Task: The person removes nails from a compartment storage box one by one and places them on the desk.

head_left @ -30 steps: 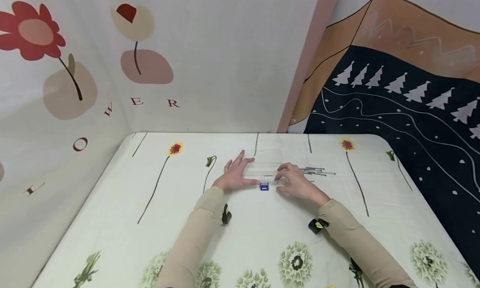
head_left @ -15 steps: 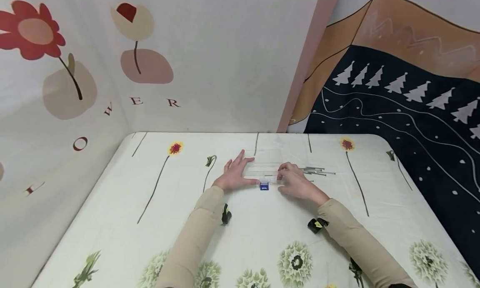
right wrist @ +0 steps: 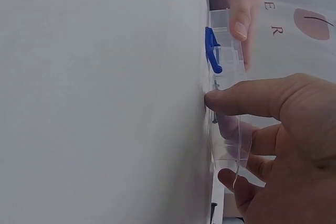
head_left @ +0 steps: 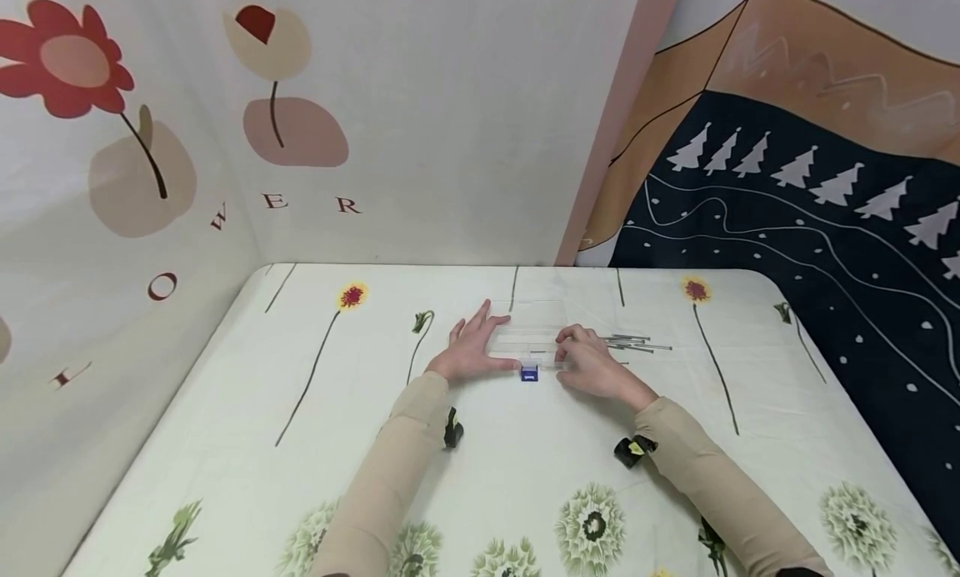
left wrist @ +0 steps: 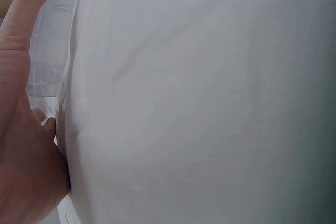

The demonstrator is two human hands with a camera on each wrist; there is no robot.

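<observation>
A clear plastic box (head_left: 517,350) with a blue latch (head_left: 529,374) on its front lies in the middle of the table. My left hand (head_left: 472,352) holds its left end, thumb along the front wall and the other fingers spread around the side. At the right front corner, my right hand (head_left: 592,367) grips the box, its thumb outside the front wall and its bent fingers reaching over that wall. Through the clear wall, a thin metal nail (right wrist: 214,118) shows near the right thumb, partly hidden by it.
Several loose metal nails (head_left: 633,343) lie just right of the box, beside my right hand. The table (head_left: 510,460) has a white flower-print cloth. A flower-print curtain (head_left: 450,143) hangs behind it, with a dark tree-print cloth (head_left: 787,210) on the right.
My right hand has shifted very slightly to the right along the front of the box. The left hand, box and loose nails stay where they were.
</observation>
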